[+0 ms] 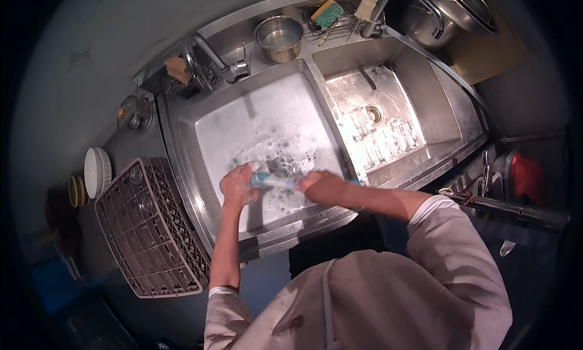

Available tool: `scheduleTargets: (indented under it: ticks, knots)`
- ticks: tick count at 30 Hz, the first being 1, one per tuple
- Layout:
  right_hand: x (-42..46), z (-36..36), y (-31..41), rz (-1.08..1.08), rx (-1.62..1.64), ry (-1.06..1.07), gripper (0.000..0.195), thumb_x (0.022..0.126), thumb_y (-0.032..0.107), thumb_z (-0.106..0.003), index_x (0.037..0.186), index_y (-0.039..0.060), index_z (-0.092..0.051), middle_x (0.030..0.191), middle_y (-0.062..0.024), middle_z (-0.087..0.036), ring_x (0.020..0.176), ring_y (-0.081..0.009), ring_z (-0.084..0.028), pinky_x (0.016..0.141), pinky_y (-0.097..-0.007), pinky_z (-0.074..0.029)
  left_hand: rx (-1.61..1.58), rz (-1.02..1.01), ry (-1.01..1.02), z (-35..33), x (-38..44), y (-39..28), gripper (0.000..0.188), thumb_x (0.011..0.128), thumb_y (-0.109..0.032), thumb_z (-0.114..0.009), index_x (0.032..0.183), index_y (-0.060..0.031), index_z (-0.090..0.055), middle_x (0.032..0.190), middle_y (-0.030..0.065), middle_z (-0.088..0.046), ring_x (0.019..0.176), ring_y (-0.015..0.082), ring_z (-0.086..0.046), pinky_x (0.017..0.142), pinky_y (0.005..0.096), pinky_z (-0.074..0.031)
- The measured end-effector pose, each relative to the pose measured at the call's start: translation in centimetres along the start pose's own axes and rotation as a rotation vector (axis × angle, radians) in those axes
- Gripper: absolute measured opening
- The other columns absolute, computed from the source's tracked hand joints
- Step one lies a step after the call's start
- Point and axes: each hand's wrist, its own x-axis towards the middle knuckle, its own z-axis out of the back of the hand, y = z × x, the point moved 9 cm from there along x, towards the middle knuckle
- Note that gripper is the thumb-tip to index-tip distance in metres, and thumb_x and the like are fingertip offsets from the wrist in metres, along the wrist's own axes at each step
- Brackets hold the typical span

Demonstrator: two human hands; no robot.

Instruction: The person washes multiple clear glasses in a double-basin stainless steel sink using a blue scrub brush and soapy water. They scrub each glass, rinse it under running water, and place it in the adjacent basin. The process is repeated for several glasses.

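Sudsy water fills the left basin of a stainless steel double sink [214, 213]. Over these suds my left hand [239, 186] is wrapped around a foamy bluish item, perhaps a glass, whose opening faces right. My right hand [321, 187] grips the handle of a blue and white brush [284, 183]; the brush's head end is at the mouth of the item in my left hand, partly hidden and blurred. Several clear glasses [378, 145] lie in the right basin around its drain [375, 115].
Left of the sink stands a brown dish rack [150, 227] holding a few glasses, with white bowls [97, 172] behind. Along the back are two faucets [237, 70], a steel pot [279, 38] of liquid, and a wire basket with a green and yellow sponge [328, 14]. Metal bowls [428, 24] stand back right.
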Motion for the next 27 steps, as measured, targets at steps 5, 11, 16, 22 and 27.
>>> scheduleTargets:
  ticks: [5,11,16,22,27]
  knots:
    - [0.8,5.2,-0.9,0.029,-0.219,-0.019,0.019,0.082,0.01,-0.049,0.097,0.0047,-0.06,0.079,-0.0166,-0.061,0.078,-0.0296,-0.062,0.057,-0.0454,-0.048,-0.054,0.196,0.035,0.7,-1.3,1.9,0.056,0.056,-0.023,-0.074,0.109,-0.0196,-0.057,0.095,0.0105,-0.065,0.087,0.0313,-0.063,0.076,0.0401,-0.051]
    - [3.0,5.0,2.6,0.438,0.079,-0.298,0.046,0.076,0.024,-0.061,0.118,0.0048,-0.055,0.119,-0.0179,-0.054,0.094,-0.0361,-0.059,0.083,-0.0417,-0.048,-0.121,0.199,0.108,2.6,-0.5,-2.1,0.06,0.052,-0.019,-0.073,0.109,-0.013,-0.055,0.095,0.0157,-0.064,0.089,0.0353,-0.061,0.076,0.0422,-0.05]
    - [5.0,2.9,4.8,0.392,0.071,-0.024,0.059,0.08,0.047,-0.06,0.123,0.0069,-0.052,0.106,-0.0219,-0.059,0.09,-0.0381,-0.059,0.08,-0.0439,-0.047,-0.145,-0.034,0.183,3.0,0.5,-4.1,0.063,0.052,-0.019,-0.074,0.111,-0.0073,-0.053,0.092,0.0185,-0.063,0.087,0.0364,-0.061,0.076,0.0433,-0.049]
    - [4.8,2.9,3.9,0.571,0.377,-0.133,0.037,0.086,0.037,-0.056,0.107,0.0078,-0.058,0.081,-0.0218,-0.06,0.078,-0.0371,-0.06,0.071,-0.0455,-0.045,-0.343,-0.156,0.25,3.9,-0.2,-5.8,0.067,0.058,-0.02,-0.077,0.117,-0.007,-0.05,0.089,0.0161,-0.064,0.083,0.031,-0.063,0.073,0.04,-0.05]
    - [2.4,5.4,2.8,0.476,0.242,0.0,0.034,0.087,0.038,-0.057,0.099,0.0065,-0.062,0.072,-0.0192,-0.059,0.068,-0.032,-0.058,0.064,-0.0406,-0.046,-1.381,0.183,1.025,-0.1,-5.4,-5.4,0.07,0.061,-0.006,-0.075,0.125,-0.0064,-0.045,0.09,0.0094,-0.061,0.075,0.0169,-0.061,0.062,0.0294,-0.05]
